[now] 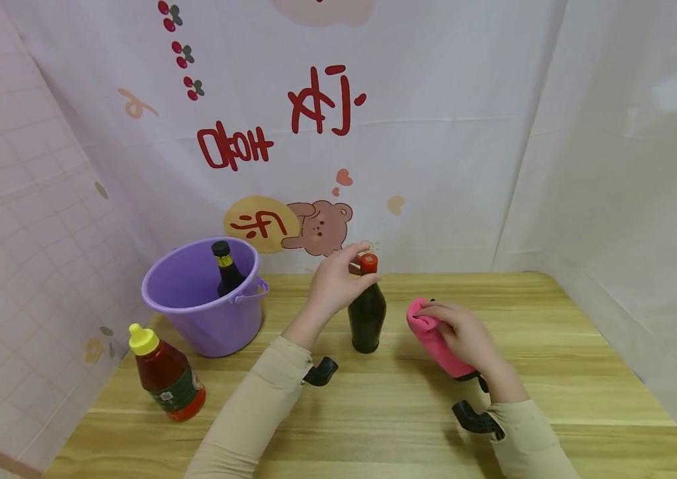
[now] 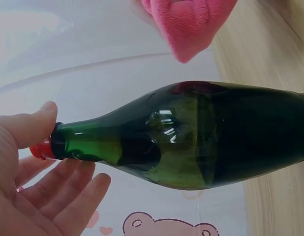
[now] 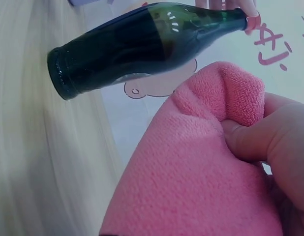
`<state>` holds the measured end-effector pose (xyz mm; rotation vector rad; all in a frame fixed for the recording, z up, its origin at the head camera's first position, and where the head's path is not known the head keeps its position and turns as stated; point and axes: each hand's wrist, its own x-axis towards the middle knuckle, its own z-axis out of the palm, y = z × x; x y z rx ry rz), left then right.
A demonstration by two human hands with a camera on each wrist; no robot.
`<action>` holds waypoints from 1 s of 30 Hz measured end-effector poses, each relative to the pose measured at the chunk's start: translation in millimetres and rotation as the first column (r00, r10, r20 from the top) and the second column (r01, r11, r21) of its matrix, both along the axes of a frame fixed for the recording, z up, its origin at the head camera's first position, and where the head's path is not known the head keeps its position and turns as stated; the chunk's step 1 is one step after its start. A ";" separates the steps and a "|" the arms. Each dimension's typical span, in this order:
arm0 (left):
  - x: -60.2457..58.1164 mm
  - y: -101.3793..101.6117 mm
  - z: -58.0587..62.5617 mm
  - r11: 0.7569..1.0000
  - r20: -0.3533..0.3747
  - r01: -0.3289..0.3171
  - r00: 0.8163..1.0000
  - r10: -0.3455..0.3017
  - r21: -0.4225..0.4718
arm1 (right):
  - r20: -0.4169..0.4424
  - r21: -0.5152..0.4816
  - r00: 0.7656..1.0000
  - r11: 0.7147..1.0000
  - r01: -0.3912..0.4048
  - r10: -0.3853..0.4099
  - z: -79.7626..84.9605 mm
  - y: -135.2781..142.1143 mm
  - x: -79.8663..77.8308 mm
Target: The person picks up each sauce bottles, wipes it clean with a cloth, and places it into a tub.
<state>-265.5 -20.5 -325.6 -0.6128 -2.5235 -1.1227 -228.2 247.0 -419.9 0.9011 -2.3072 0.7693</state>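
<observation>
A dark green glass bottle [image 1: 367, 316] with a red cap stands upright on the wooden table. My left hand [image 1: 338, 283] is around its top, thumb on one side of the neck and the other fingers loosely spread behind it. In the left wrist view, gaps show between these fingers and the green neck [image 2: 85, 140]. To the right of the bottle, my right hand [image 1: 461, 332] grips a folded pink fleecy cloth [image 1: 443, 349], with black trim at its lower end. In the right wrist view, the thumb [image 3: 250, 140] presses into the pink fabric.
Left of the green bottle stands a purple bucket [image 1: 227, 332] with a dark, black-capped bottle [image 1: 229, 276] inside. Nearer the front left is a red sauce squeeze bottle [image 1: 171, 382] with a yellow top. A printed white curtain [image 1: 434, 133] hangs behind the table.
</observation>
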 end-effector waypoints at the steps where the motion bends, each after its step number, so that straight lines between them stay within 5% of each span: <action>1: -0.1 0.8 0.3 1.000 0.004 -0.006 1.000 0.006 -0.005 | 0.001 -0.003 1.000 1.000 0.006 -0.006 0.3 1.0 0.5; 10: -2.2 5.3 -2.7 0.998 -0.027 -0.040 0.999 0.038 -0.057 | 0.047 -0.028 0.997 0.998 0.062 -0.060 1.5 11.6 0.2; 22: -2.4 -10.2 0.4 0.998 -0.067 -0.067 0.996 0.066 -0.013 | 0.096 -0.049 0.988 0.991 0.127 -0.122 1.4 24.0 -0.9; 26: -1.6 -23.0 9.1 0.997 -0.057 -0.082 0.995 0.081 -0.009 | 0.105 -0.044 0.984 0.988 0.147 -0.142 -0.3 27.1 -1.1; 30: 1.6 -41.0 33.1 0.996 -0.042 -0.084 0.995 0.085 0.022 | 0.113 -0.038 0.982 0.987 0.155 -0.150 -1.7 29.1 -1.5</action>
